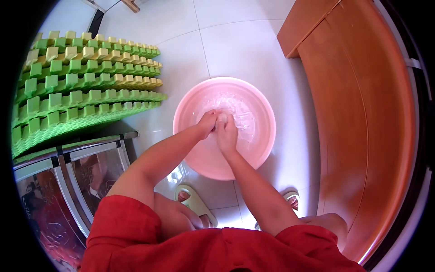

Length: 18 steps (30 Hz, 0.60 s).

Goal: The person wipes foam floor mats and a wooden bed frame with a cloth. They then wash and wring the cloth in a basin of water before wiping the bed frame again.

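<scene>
A round pink basin (269, 129) stands on the floor in front of me, with clear, rippling water (247, 120) inside. Over its middle my two hands are close together. My left hand (208, 123) is closed, its fingers curled against the other hand. My right hand (227, 132) is closed too, around a small whitish thing (223, 118) that shows between the hands. What that thing is, I cannot make out, and the fingers partly hide it.
Green and yellow interlocking foam mats (81, 90) are stacked at the left. Below them is a glass-panelled cabinet (97, 172). A brown wooden piece of furniture (362, 113) stands at the right. My feet in pale green slippers (195, 201) are by the basin's near side.
</scene>
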{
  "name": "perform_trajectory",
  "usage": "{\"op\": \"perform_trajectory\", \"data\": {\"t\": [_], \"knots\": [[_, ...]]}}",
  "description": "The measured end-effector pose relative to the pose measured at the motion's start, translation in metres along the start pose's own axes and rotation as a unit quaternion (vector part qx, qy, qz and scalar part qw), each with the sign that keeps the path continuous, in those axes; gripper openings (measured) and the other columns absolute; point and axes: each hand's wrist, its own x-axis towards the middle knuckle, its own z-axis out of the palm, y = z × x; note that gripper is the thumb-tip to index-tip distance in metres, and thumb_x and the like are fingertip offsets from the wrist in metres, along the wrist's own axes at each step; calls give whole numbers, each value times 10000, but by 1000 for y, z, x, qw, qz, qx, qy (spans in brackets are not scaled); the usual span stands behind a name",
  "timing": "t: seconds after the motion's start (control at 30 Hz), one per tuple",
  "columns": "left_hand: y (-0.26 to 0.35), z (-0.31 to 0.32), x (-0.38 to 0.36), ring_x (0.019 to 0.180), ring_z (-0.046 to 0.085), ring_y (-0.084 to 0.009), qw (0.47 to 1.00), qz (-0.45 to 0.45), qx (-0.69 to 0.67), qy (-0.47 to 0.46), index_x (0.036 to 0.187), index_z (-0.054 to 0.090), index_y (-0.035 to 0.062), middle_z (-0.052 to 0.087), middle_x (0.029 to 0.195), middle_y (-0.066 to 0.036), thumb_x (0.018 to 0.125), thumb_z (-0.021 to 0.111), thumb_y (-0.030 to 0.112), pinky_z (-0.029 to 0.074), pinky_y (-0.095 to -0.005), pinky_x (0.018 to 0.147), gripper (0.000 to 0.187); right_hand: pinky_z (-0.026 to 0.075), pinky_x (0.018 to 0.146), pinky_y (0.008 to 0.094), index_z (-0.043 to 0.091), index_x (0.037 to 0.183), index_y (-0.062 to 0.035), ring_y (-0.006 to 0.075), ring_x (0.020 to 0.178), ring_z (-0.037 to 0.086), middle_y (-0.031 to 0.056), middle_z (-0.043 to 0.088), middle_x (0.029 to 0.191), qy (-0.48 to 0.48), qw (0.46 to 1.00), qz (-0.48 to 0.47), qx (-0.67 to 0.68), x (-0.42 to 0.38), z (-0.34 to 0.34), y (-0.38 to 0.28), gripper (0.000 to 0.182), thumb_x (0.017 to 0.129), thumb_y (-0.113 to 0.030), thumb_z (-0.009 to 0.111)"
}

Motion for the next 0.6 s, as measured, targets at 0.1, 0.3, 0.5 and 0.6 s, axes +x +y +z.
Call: {"op": "perform_trajectory", "data": {"t": [0.1, 0.3, 0.5, 0.6], "knots": [[-1, 6, -11, 784, 595, -131, 997, 3, -68, -39, 1147, 565, 63, 605, 893, -31, 949, 526, 189, 505, -301, 637, 238, 456, 713, 532, 460, 1131, -71, 466, 821, 616, 271, 637, 825, -28, 997, -67, -16, -9, -3, -23, 286, 940, -285, 466], [1, -41, -2, 684, 596, -144, 977, 41, 201, -55, 992, 614, 41, 600, 807, -39, 901, 615, 213, 503, -292, 599, 194, 490, 725, 463, 554, 978, -19, 402, 796, 636, 225, 650, 824, 45, 987, 8, -157, 23, -39, 26, 245, 861, -231, 586], [10, -38, -21, 614, 557, -141, 964, 12, 264, 31, 862, 608, -7, 596, 778, -59, 791, 728, 176, 461, -299, 531, 230, 495, 754, 428, 609, 961, -8, 373, 825, 645, 219, 660, 869, 11, 987, 19, -157, 23, -59, 40, 310, 740, -209, 690], [4, -21, -18, 635, 549, -138, 990, 36, 134, 31, 935, 589, -10, 599, 797, -63, 796, 725, 187, 462, -292, 556, 277, 496, 756, 414, 615, 930, -9, 367, 845, 644, 212, 658, 888, -35, 984, -26, -171, 23, -51, 46, 295, 740, -219, 699]]}}
